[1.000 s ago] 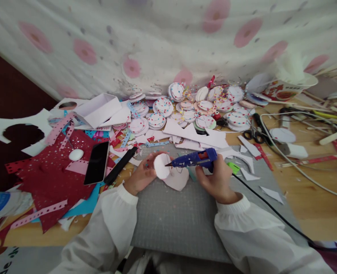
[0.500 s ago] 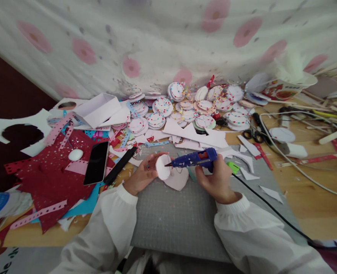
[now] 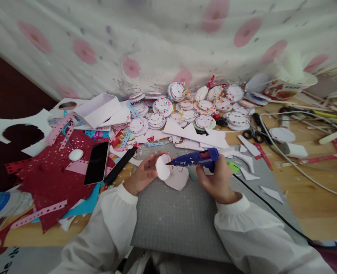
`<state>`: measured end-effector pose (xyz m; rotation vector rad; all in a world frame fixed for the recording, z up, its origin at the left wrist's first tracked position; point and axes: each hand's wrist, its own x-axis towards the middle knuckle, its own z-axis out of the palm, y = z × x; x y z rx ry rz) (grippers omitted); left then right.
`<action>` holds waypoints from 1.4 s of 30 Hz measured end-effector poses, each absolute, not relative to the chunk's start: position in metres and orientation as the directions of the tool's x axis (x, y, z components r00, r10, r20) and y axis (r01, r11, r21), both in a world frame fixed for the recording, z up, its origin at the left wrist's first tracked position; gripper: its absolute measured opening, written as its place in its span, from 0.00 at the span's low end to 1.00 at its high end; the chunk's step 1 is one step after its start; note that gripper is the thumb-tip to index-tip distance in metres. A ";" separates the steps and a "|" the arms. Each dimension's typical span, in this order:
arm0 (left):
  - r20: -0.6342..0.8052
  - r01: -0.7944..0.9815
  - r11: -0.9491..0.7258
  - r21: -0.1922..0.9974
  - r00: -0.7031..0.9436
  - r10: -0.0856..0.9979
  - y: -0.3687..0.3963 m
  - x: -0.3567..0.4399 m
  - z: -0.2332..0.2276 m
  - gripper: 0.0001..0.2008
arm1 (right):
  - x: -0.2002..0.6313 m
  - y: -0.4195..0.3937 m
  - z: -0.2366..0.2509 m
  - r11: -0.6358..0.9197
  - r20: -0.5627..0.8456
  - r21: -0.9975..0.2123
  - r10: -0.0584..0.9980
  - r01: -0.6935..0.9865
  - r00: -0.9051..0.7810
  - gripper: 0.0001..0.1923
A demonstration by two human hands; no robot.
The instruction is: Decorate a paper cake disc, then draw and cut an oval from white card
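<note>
My left hand (image 3: 143, 173) grips a small white paper disc (image 3: 163, 170) by its edge, its flat face turned toward the right. In my right hand (image 3: 218, 182) is a blue hot glue gun (image 3: 195, 158), held level with its nozzle pointing left. The nozzle tip lies at the face of the disc; I cannot tell whether it touches. Behind and below the disc lies a larger pale paper piece (image 3: 179, 180) on the grey cutting mat (image 3: 174, 224). A black cord (image 3: 271, 209) runs from the glue gun to the lower right.
Several beaded, layered white discs (image 3: 162, 106) are heaped at the back. A phone (image 3: 96, 163), a black cutter (image 3: 120, 166) and red paper (image 3: 51, 182) lie on the left. Scissors (image 3: 254, 135), paper scraps (image 3: 272, 194) and a white cable (image 3: 302, 177) are on the right.
The glue gun in my right hand has shifted slightly to the right, its tip moving a little across the disc. My left hand is still.
</note>
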<state>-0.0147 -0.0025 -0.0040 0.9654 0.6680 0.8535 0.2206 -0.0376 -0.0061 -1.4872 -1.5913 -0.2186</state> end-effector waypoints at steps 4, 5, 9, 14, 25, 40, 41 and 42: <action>-0.131 -0.266 0.299 0.917 0.507 0.852 -0.002 -0.015 -0.004 0.37 | 0.221 -0.038 -0.006 0.273 0.690 -0.458 0.709 0.846 0.144 0.08; -0.127 -0.260 0.295 0.919 0.515 0.848 -0.002 -0.016 -0.004 0.37 | 0.221 -0.038 -0.006 0.279 0.698 -0.458 0.701 0.844 0.147 0.08; -0.095 -0.300 0.290 0.909 0.528 0.844 -0.003 -0.015 -0.004 0.35 | 0.221 -0.039 -0.008 0.243 0.676 -0.488 0.713 0.838 0.187 0.08; -0.085 -0.337 0.295 0.894 0.519 0.851 -0.003 -0.014 -0.004 0.32 | 0.220 -0.039 -0.009 0.191 0.625 -0.533 0.746 0.824 0.231 0.08; -0.094 -0.353 0.302 0.885 0.502 0.860 -0.002 -0.014 -0.003 0.33 | 0.216 -0.040 -0.006 0.114 0.475 -0.655 0.831 0.747 0.290 0.12; -0.098 -0.423 0.340 0.840 0.498 0.862 0.001 -0.013 -0.012 0.30 | 0.219 -0.031 -0.001 0.063 0.278 -0.732 0.937 0.679 0.213 0.17; -0.097 -0.425 0.336 0.841 0.492 0.865 0.001 -0.013 -0.014 0.30 | 0.220 -0.030 -0.001 0.060 0.269 -0.737 0.940 0.674 0.211 0.16; -0.095 -0.430 0.332 0.840 0.484 0.870 0.002 -0.013 -0.015 0.29 | 0.221 -0.030 -0.001 0.056 0.262 -0.741 0.941 0.669 0.212 0.16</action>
